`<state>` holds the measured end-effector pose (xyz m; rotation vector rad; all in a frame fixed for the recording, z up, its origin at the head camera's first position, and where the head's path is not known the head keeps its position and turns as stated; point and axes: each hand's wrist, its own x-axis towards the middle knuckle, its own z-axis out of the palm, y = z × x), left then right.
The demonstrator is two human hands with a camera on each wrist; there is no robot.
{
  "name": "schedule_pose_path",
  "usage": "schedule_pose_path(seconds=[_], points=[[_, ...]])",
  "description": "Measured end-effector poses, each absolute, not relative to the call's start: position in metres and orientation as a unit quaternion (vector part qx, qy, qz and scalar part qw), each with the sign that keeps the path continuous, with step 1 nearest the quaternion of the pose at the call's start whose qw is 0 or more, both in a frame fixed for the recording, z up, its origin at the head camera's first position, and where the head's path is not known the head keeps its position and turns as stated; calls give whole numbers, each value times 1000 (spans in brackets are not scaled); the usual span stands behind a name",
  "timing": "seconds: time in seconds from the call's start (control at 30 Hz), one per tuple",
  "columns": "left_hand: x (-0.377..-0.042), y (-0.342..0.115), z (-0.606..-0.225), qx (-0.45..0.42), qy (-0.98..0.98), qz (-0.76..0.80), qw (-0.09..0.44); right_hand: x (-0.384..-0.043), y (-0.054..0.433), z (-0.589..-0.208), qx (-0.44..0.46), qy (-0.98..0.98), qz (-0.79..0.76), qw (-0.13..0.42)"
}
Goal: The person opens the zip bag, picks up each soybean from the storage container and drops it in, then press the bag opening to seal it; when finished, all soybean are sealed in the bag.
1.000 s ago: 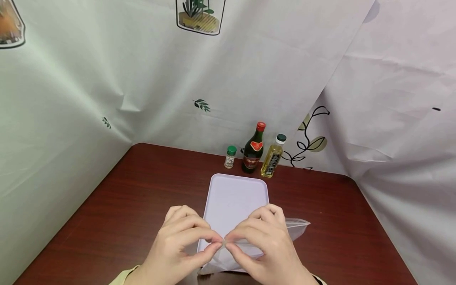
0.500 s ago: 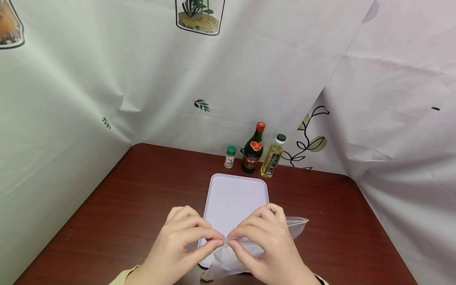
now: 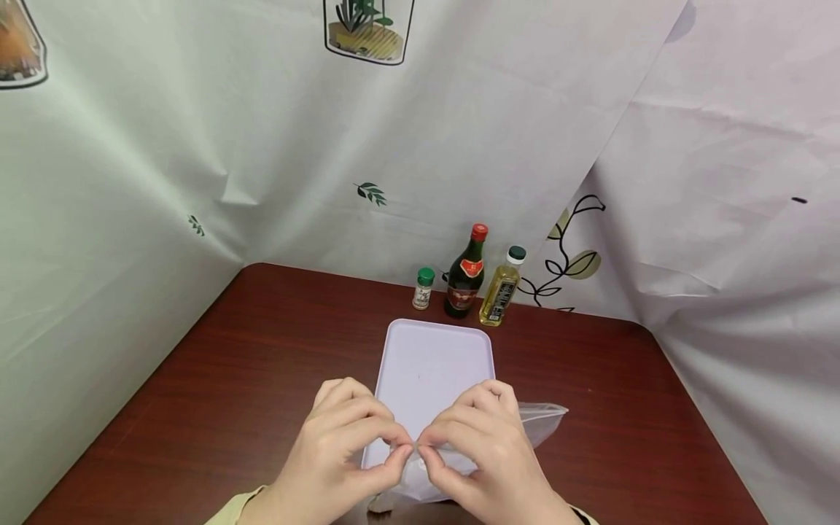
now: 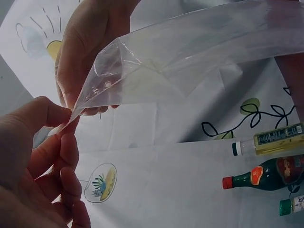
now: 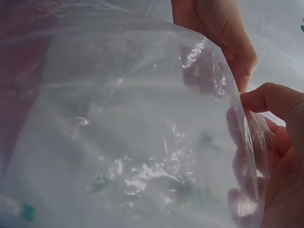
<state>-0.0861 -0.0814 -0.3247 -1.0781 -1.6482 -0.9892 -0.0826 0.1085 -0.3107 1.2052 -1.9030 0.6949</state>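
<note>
A clear plastic bag (image 3: 420, 477) hangs from my fingertips in front of the lilac tray (image 3: 433, 357); one pointed corner sticks out right of my right hand. My left hand (image 3: 335, 445) pinches the bag's edge between thumb and index finger. Right beside it, my right hand (image 3: 488, 445) pinches the same edge, the two pairs of fingertips almost meeting. The left wrist view shows the thin bag (image 4: 156, 71) stretching away from both hands. Seen from the right wrist, the bag (image 5: 133, 118) spreads wide and shiny, with the right fingers showing through the film.
At the back of the dark red wooden table (image 3: 295, 328) stand a small green-capped shaker (image 3: 423, 289), a dark green bottle with a red cap (image 3: 464, 277) and a bottle of yellow oil (image 3: 501, 288). White printed cloth (image 3: 295, 146) hangs behind and beside the table.
Both hands keep pinching the bag's edge and shift only slightly at the fingertips. The bag's lower part and right corner sway a little. The tray and bottles stay put.
</note>
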Motion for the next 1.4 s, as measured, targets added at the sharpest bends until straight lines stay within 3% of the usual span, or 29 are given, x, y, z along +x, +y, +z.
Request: schedule_pose_path(seconds=[0.3, 0.53, 0.97, 1.4], points=[[-87, -84, -328, -436, -685, -384, 439, -82, 111, -309, 464, -766, 247, 371], [-88, -84, -328, -438, -673, -379, 460, -84, 116, -309, 472, -769, 245, 354], [-90, -94, -324, -447, -644, -381, 491, -90, 125, -303, 487, -740, 266, 381], [-86, -89, -335, -401, -709, -453, 361, -90, 127, -303, 483, -727, 278, 402]])
